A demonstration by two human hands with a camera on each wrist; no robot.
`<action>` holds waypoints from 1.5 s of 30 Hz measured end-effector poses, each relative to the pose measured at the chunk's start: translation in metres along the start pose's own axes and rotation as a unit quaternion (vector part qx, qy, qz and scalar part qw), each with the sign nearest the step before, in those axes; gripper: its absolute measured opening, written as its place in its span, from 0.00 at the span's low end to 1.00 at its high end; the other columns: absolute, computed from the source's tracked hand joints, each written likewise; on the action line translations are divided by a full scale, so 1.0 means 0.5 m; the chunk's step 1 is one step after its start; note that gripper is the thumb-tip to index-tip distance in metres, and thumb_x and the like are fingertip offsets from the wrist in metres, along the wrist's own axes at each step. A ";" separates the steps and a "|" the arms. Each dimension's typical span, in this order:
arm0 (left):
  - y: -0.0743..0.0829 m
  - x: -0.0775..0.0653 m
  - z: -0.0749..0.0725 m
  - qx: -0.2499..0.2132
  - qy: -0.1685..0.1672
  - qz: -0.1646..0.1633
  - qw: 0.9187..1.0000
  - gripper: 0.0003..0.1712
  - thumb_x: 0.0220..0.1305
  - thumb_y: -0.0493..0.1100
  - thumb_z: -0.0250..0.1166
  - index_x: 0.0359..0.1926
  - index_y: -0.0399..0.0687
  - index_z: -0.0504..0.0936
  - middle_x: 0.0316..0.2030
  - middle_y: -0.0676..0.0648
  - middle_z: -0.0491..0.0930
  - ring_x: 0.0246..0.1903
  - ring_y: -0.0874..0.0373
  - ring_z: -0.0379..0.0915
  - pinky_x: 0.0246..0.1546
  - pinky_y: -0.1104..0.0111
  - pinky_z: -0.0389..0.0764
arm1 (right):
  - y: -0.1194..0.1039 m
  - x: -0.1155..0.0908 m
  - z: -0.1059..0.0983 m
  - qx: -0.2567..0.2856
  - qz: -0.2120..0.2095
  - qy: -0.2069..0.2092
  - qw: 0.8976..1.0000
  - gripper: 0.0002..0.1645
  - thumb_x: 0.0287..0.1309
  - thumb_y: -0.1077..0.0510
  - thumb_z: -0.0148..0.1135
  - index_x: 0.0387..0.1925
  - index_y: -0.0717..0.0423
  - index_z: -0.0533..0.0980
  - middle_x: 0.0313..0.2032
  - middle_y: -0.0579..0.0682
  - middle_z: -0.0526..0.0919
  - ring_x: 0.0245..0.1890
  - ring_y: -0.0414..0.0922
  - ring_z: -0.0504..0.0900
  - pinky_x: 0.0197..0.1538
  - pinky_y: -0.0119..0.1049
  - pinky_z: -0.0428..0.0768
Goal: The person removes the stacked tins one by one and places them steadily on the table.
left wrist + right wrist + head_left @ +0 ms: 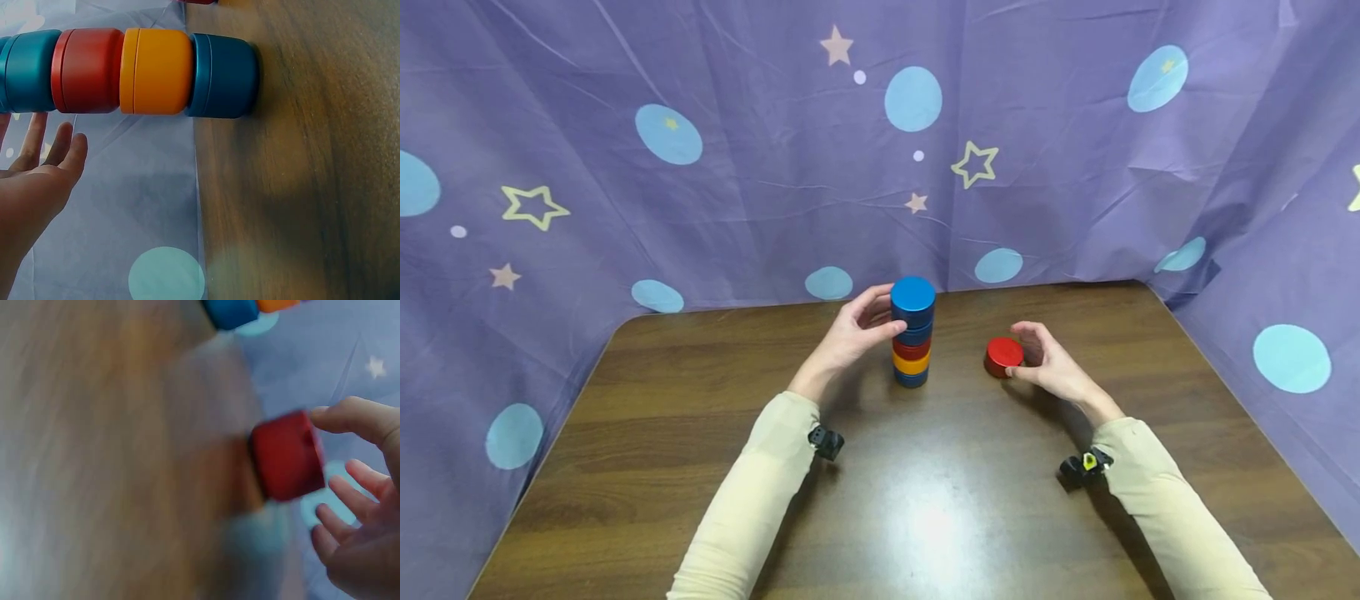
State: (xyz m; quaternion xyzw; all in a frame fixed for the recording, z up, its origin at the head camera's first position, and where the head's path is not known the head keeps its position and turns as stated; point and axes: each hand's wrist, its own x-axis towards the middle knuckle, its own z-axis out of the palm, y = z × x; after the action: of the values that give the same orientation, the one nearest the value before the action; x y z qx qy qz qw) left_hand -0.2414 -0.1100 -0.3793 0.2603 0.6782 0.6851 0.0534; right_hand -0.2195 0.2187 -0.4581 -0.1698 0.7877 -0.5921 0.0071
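An upright stack of small round jars (912, 364) stands on the table, blue at the base, then orange, red, blue and another blue jar (913, 302) on top. My left hand (859, 329) holds that top blue jar from the left, thumb in front and fingers behind. In the left wrist view, the lower fingers (76, 156) are spread beside the stack. To the right, a single red jar (1003, 357) sits on the table. Around its right side is my right hand (1051, 364), thumb at its upper edge; the other fingers (340, 528) are loosely bent and spread behind it.
The brown wooden table (685, 442) reaches back to a purple curtain (760, 208) with stars and blue ovals. Both wrists carry small black cameras, one at the left sleeve (741, 500). Glare brightens the table's front middle.
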 end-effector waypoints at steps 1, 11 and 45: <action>0.000 0.000 0.000 -0.001 -0.001 0.000 1.000 0.28 0.60 0.25 0.62 0.62 0.30 0.69 0.56 0.32 0.74 0.56 0.42 0.70 0.60 0.57 0.68 | -0.009 0.002 0.004 -0.007 -0.008 0.005 1.000 0.40 0.48 0.76 0.67 0.62 0.72 0.58 0.62 0.71 0.64 0.65 0.63 0.61 0.67 0.55 0.57; 0.000 0.000 -0.002 0.002 0.001 0.003 1.000 0.28 0.60 0.26 0.63 0.62 0.30 0.69 0.56 0.33 0.74 0.56 0.42 0.70 0.61 0.55 0.67 | -0.136 0.062 0.097 -0.019 -0.088 -0.011 0.996 0.37 0.52 0.69 0.70 0.64 0.66 0.66 0.61 0.63 0.71 0.64 0.57 0.65 0.68 0.53 0.56; 0.053 0.003 -0.012 0.008 0.014 0.034 0.999 0.31 0.61 0.25 0.62 0.65 0.37 0.67 0.60 0.38 0.72 0.57 0.47 0.70 0.61 0.56 0.67 | -0.208 0.074 0.170 0.056 -0.045 -0.019 0.997 0.30 0.55 0.69 0.66 0.59 0.70 0.68 0.57 0.68 0.74 0.59 0.63 0.70 0.64 0.57 0.63</action>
State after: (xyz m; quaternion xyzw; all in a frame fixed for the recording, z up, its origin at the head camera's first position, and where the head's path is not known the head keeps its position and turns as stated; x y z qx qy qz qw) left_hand -0.2377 -0.1169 -0.3533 0.2734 0.6754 0.6847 0.0184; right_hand -0.2096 0.1045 -0.3791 -0.2153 0.7445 -0.6320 0.0046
